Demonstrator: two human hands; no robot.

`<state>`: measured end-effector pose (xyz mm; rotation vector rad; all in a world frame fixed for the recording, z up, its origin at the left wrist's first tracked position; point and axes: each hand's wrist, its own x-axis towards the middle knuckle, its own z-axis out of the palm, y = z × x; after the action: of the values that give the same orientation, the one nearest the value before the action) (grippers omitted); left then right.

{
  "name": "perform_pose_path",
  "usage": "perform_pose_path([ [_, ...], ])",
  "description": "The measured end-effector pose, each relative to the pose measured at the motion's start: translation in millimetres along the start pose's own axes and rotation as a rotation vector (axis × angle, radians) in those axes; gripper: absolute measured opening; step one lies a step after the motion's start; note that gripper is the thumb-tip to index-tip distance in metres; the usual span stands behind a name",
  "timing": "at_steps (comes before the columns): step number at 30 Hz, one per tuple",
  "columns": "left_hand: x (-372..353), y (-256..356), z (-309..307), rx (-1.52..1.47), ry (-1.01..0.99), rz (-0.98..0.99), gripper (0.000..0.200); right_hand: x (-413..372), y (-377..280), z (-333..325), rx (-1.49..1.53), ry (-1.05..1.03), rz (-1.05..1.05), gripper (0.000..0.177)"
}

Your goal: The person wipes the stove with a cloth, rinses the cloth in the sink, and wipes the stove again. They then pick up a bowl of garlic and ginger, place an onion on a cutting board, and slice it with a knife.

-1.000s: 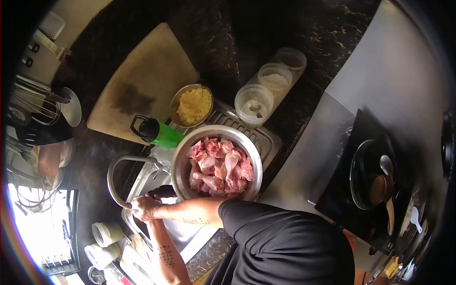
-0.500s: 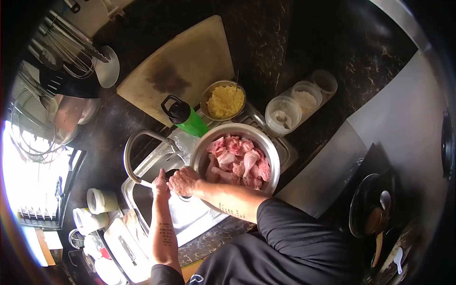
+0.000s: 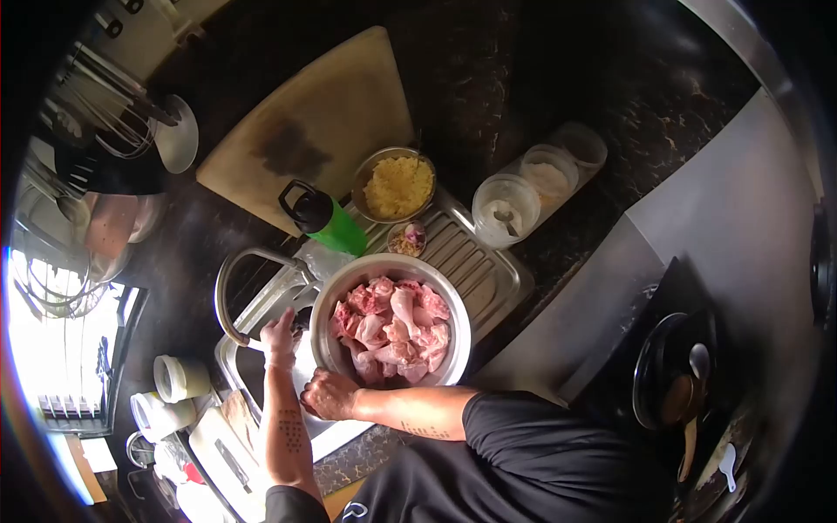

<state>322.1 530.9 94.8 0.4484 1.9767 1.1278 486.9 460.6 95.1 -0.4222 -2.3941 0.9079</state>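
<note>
A large steel bowl [image 3: 462, 349] full of raw chicken pieces [image 3: 397, 327] sits partly over the sink and partly on its drainboard. My right hand [image 3: 330, 395] is closed at the bowl's near left rim, fingers curled against it. Over the sink basin [image 3: 253, 370], my left hand [image 3: 279, 338] is beside the end of the curved tap [image 3: 222, 292]. Its fingers look stretched out, and no held thing shows. A small bowl of chopped bits [image 3: 407, 239] stands just behind the large bowl.
Behind are a green bottle [image 3: 340, 231], a bowl of yellow mash [image 3: 398, 186] and a cutting board [image 3: 305, 131]. Open tubs [image 3: 506, 211] stand right of the drainboard [image 3: 471, 261]. White containers [image 3: 180, 378] are left of the sink; a pan [image 3: 654, 366] lies far right.
My hands, close together over the sink before, have parted. My right hand has moved to the bowl's rim. The bowl has shifted left and toward me, uncovering the small bowl and more drainboard.
</note>
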Motion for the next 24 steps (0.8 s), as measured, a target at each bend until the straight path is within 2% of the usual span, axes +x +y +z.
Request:
perform_pose_path([
  [1, 4, -5, -2, -0.002, 0.006, -0.005, 0.028, 0, -1, -2, 0.005, -0.006, -0.003, 0.02],
  [3, 10, -9, -1, 0.394, 0.174, 0.322, 0.03, 0, 1, -6, -0.02, 0.002, 0.004, 0.018],
  [5, 10, -10, -5, 0.577, 0.238, 0.523, 0.033, 4, 5, -8, -0.125, -0.048, -0.019, 0.018],
  [7, 21, -22, -15, 0.456, 0.207, 0.589, 0.034, 8, 13, -13, -0.158, -0.049, 0.03, 0.017],
  [9, 0, -8, -20, 0.465, 0.197, 0.705, 0.032, 24, 17, -30, 0.102, -0.025, 0.198, 0.016],
  [10, 1, -11, -26, 0.463, 0.159, 0.686, 0.031, 40, 9, -55, 0.213, -0.033, 0.418, 0.012],
  [11, 5, -17, -32, 0.455, 0.114, 0.668, 0.029, 54, 17, -64, 0.229, 0.084, 0.325, 0.02],
  [13, 10, -29, -34, 0.177, -0.047, 0.59, 0.029, 83, 29, -62, 0.263, 0.223, 0.314, 0.034],
  [14, -5, -17, -31, 0.271, 0.025, 0.533, 0.03, 98, 36, -67, 0.269, 0.188, 0.297, 0.034],
  [15, -22, -3, -31, 0.361, 0.091, 0.47, 0.031, 113, 45, -74, 0.318, 0.005, 0.245, 0.037],
  [16, -27, -2, -38, 0.581, 0.183, 0.48, 0.032, 126, 52, -78, 0.363, -0.176, 0.195, 0.039],
  [17, -24, -14, -47, 0.466, 0.169, 0.571, 0.031, 130, 55, -77, 0.411, -0.361, 0.151, 0.042],
  [19, -26, -15, -58, 0.095, -0.018, 0.289, 0.032, 131, 59, -60, 0.293, -0.123, 0.101, 0.047],
  [20, -17, -32, -64, -0.143, -0.102, 0.255, 0.033, 127, 62, -53, 0.332, -0.154, 0.167, 0.049],
  [21, -34, -21, -62, -0.444, -0.182, 0.147, 0.035, 126, 56, -56, 0.368, -0.182, 0.232, 0.051],
  [22, -53, -3, -57, -0.579, -0.184, 0.089, 0.037, 122, 53, -53, 0.368, -0.231, 0.167, 0.053],
  [23, -66, 5, -55, -0.714, -0.188, 0.03, 0.038, 118, 46, -51, 0.218, -0.227, 0.089, 0.05],
  [24, -63, -3, -56, -0.795, -0.321, 0.024, 0.039, 118, 45, -44, 0.185, -0.197, 0.078, 0.045],
])
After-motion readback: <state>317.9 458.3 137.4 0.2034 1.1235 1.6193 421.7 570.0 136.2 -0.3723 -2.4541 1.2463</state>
